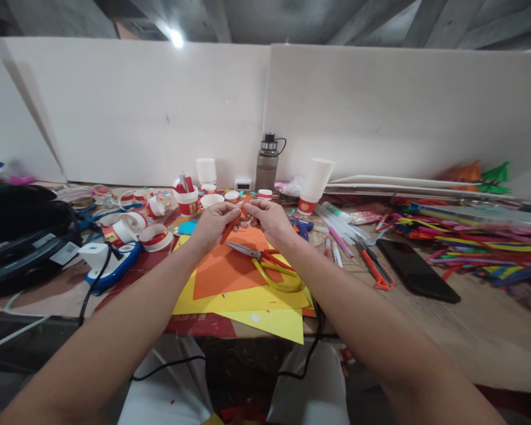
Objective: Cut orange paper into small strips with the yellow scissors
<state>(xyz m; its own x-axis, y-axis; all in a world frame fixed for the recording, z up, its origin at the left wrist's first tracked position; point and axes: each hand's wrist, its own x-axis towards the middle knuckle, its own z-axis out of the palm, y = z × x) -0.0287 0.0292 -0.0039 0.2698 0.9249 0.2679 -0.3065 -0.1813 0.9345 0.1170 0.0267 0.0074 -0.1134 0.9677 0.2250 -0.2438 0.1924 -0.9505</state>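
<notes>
My left hand [219, 223] and my right hand [266, 218] meet over the middle of the table, fingertips pinched close together. Between them is a piece of orange paper [230, 229], whose lower end hangs below my left fingers. Both hands grip it; its full shape is partly hidden by the fingers. Right beneath lie scissors [277, 273] with yellow and red handles, their blades partly apart. They rest on an orange paper sheet [215, 277], which lies over yellow paper sheets [265, 313].
Cut paper cups [154, 237] and a blue-white power strip [115, 268] are at left. Behind stand a water bottle [266, 165] and stacked paper cups [315, 186]. To the right lie a box cutter [377, 268], a phone [418, 270] and colourful pipe cleaners [473, 242].
</notes>
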